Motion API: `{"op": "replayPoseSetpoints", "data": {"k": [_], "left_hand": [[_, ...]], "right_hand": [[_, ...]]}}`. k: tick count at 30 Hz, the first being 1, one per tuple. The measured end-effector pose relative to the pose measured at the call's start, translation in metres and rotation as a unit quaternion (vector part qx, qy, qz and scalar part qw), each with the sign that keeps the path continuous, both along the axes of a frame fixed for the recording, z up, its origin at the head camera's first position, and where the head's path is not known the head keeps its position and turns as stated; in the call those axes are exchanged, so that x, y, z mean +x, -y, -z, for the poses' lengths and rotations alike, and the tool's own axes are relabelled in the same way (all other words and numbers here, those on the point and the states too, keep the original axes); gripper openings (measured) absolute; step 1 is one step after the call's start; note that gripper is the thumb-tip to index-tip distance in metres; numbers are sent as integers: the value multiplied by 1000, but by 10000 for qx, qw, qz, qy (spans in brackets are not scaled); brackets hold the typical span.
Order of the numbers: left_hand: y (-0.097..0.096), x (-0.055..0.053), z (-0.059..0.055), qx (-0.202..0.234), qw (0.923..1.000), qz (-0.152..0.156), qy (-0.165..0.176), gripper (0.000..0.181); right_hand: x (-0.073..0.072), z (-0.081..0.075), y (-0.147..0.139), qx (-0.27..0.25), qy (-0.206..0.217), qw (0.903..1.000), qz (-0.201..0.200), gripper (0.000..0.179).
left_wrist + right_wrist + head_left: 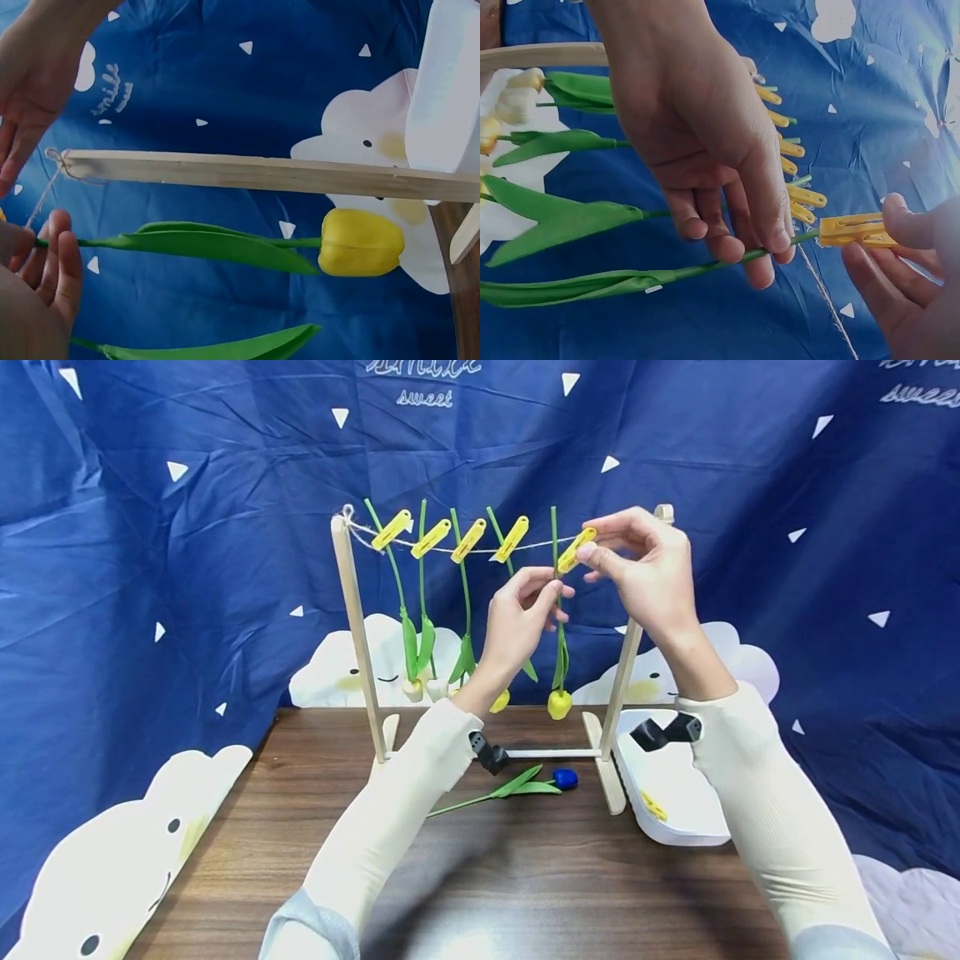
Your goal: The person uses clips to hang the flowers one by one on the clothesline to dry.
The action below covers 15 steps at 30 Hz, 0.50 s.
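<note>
A yellow artificial tulip (559, 704) hangs head down at the right part of a string, its green stem pinched by my left hand (519, 620) just below the string. My right hand (651, 568) pinches a yellow clothespin (576, 550) between thumb and fingers, its jaws at the stem and string. In the right wrist view that clothespin (853, 229) meets the stem right beside the left hand's fingertips (778, 240). The same yellow bloom (361, 242) shows fully in the left wrist view. Several other tulips hang upside down to the left, each under a yellow clothespin (432, 538).
A wooden frame (622, 685) carries the string (534, 545) between two posts. A blue tulip (565, 779) lies on the brown table (465, 877) in front of it. At right stands a white tray (678, 837) with a yellow clothespin inside. A blue curtain hangs behind.
</note>
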State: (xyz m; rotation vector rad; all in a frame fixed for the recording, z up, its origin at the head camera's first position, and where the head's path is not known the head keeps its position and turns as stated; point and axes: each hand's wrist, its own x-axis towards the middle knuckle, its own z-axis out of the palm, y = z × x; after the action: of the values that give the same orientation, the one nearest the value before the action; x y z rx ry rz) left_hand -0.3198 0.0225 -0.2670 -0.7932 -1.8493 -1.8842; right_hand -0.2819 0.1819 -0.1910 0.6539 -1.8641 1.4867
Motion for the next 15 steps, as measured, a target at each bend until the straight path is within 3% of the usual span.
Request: {"op": "replayPoseSetpoints", "data": {"k": [5,10,15], "left_hand": [[-3,-2,-5,9,9992,-335,229,24],[-5,-5,-6,-21,9981,-600,127,23],[-7,-8,-8,98,9971,-754,55,20]], "right_hand": [[-16,-10,4,-446,-60,9990,-7,10],[-29,-16,9,-1103,156,9925,-497,10],[-40,-20,13,-1230,552,9897,-487,9]]}}
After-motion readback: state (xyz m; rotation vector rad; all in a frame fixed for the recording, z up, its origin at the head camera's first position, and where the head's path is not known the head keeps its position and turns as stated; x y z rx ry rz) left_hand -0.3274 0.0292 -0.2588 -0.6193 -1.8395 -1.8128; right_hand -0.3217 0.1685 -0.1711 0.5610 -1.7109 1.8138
